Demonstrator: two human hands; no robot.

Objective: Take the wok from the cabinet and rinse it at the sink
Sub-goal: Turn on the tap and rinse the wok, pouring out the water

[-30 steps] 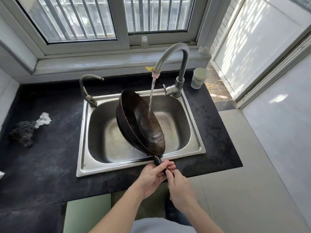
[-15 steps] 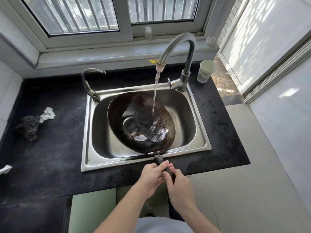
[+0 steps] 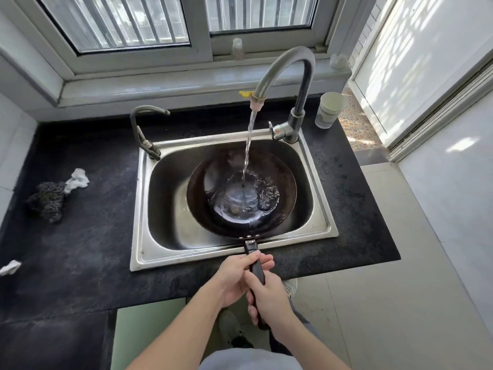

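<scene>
A dark round wok [image 3: 208, 193] lies nearly level inside the steel sink [image 3: 144, 209], its bowl facing up. Water runs from the tall grey faucet [image 3: 282, 68] into the wok's middle and pools there. The black handle sticks out over the sink's front rim. My left hand [image 3: 237, 279] grips the handle just behind the rim. Right behind it, my right hand [image 3: 269, 297] grips the handle's rear part.
A small second tap [image 3: 144, 129] stands at the sink's back left corner. A paper cup [image 3: 329, 110] sits right of the faucet. A dark scrubber [image 3: 48, 201] and white crumpled paper [image 3: 78, 178] lie on the black counter at left. Tiled floor lies to the right.
The wok was tipped steeply on its edge; it has swung down flat into the sink and now catches water. Both hands stayed on the handle.
</scene>
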